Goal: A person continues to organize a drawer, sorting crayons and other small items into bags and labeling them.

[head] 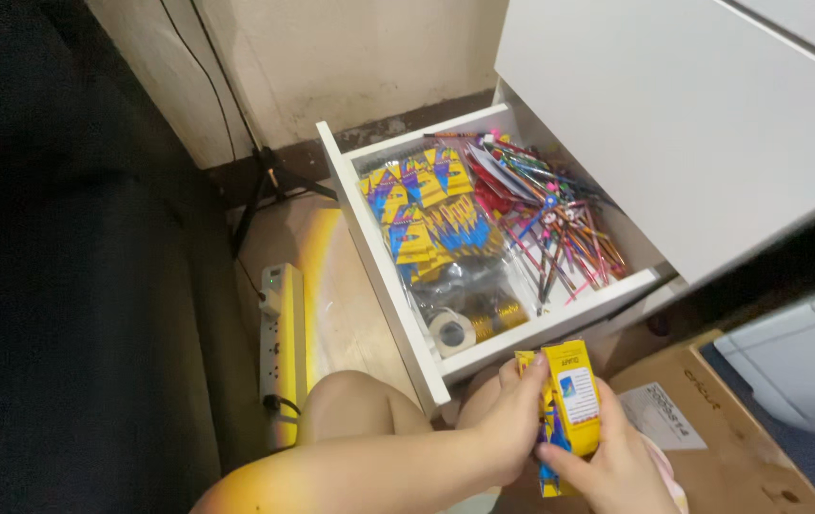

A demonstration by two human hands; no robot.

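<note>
Both my hands hold a yellow box [569, 400] with a blue picture and a white label, upright at the bottom of the view. My left hand [512, 419] grips its left side with the fingers over the top corner. My right hand [607, 462] holds its lower right side from beneath. Just above them stands an open white drawer [384, 276]. It holds several yellow and blue packets [427, 214] in clear wrap, a pile of loose coloured pencils [560, 233], and rolls of tape [453, 333] at the front.
A white cabinet [674, 124] rises above the drawer. A power strip [282, 328] lies on the floor to the left, with a black tripod [265, 186] behind it. A brown cardboard box [731, 428] sits at the lower right. My bare knee [350, 405] is below the drawer.
</note>
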